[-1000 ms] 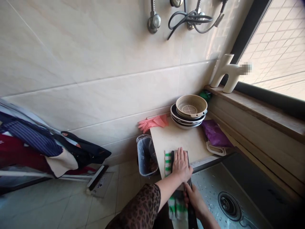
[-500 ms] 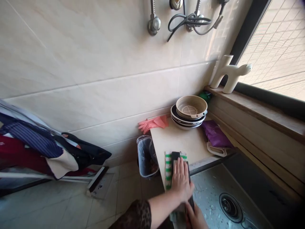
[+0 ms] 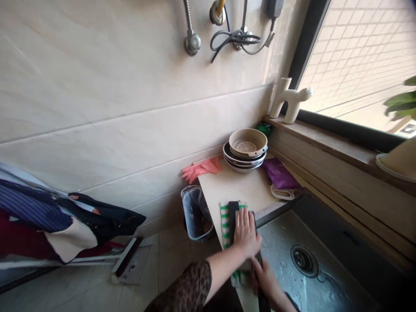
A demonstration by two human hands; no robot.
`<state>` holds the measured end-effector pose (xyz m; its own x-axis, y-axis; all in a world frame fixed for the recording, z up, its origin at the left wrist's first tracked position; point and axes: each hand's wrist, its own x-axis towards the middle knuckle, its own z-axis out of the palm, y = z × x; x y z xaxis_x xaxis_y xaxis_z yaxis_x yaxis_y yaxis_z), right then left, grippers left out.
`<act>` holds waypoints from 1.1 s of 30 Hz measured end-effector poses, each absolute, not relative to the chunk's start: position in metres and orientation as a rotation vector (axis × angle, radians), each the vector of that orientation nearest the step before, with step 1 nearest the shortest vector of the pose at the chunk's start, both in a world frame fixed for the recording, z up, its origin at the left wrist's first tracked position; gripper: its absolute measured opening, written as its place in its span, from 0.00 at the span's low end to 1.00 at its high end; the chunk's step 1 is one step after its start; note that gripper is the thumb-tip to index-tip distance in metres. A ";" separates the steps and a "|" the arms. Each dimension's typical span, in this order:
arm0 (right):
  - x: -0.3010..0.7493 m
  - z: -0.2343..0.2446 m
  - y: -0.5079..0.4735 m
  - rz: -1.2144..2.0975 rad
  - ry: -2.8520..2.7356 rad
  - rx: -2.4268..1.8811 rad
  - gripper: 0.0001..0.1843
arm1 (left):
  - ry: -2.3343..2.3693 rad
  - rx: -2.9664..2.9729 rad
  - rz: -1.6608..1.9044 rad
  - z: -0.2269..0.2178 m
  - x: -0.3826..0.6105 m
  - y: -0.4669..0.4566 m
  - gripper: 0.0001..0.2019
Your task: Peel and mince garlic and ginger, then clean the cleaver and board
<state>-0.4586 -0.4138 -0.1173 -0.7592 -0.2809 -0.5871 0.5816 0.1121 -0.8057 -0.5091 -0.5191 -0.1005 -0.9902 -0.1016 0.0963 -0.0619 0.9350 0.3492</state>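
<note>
My left hand point(image 3: 246, 233) lies flat, fingers stretched out, pressing on a dark blade-like object point(image 3: 233, 212) that rests on a green-and-white striped cloth point(image 3: 224, 217) at the counter's front edge. My right hand point(image 3: 265, 278) is closed round the near end of that dark object, just above the sink's left rim. What lies directly under the left palm is hidden.
A beige counter point(image 3: 238, 186) holds stacked bowls topped by a strainer basket point(image 3: 247, 144), pink gloves point(image 3: 201, 168) and a purple bag point(image 3: 278, 173). A steel sink point(image 3: 303, 260) lies right; a bin point(image 3: 196, 212) stands left; clothes on a rack point(image 3: 48, 221) fill the far left.
My left hand slid back toward me along the dark object, uncovering more of its far end. The camera shifted, bringing the window ledge and a plant into view.
</note>
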 end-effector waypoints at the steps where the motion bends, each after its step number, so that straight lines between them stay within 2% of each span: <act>1: -0.466 -0.108 -0.414 -1.747 1.681 0.324 0.24 | -2.958 0.113 -0.644 -0.089 -0.518 -0.522 0.32; 4: -0.491 -0.075 -0.396 -2.046 1.464 0.471 0.26 | -2.644 0.152 -1.022 -0.048 -0.528 -0.522 0.22; 6: -0.494 -0.056 -0.369 -2.248 1.328 0.550 0.27 | -2.530 0.123 -1.406 -0.033 -0.510 -0.507 0.19; 10: -0.465 -0.036 -0.327 -2.443 1.359 0.695 0.24 | -2.673 -0.117 -2.444 -0.042 -0.448 -0.458 0.27; 13: -0.442 -0.032 -0.317 -2.381 1.681 0.787 0.25 | -2.611 0.092 -2.897 -0.057 -0.421 -0.419 0.37; 16: -0.431 -0.033 -0.289 -2.049 2.236 0.672 0.28 | -2.685 0.114 -2.962 -0.065 -0.417 -0.392 0.41; 18: -0.426 -0.032 -0.246 -1.779 2.557 0.713 0.26 | -2.766 0.052 -2.938 -0.069 -0.418 -0.383 0.36; 21: -0.421 -0.024 -0.154 -1.396 2.852 1.095 0.17 | -2.953 0.003 -2.733 -0.083 -0.422 -0.374 0.25; 24: -0.429 -0.018 -0.068 -1.006 2.935 1.415 0.22 | -3.152 -0.105 -2.435 -0.097 -0.428 -0.361 0.16; 27: -0.455 -0.020 -0.019 -0.794 2.917 1.378 0.24 | -3.265 -0.228 -2.203 -0.104 -0.438 -0.342 0.10; 30: -0.485 -0.030 -0.004 -0.714 2.844 1.245 0.23 | -3.245 -0.317 -2.169 -0.103 -0.451 -0.323 0.10; 33: -0.504 -0.041 -0.002 -0.643 2.786 1.214 0.26 | -3.222 -0.395 -2.219 -0.100 -0.462 -0.307 0.11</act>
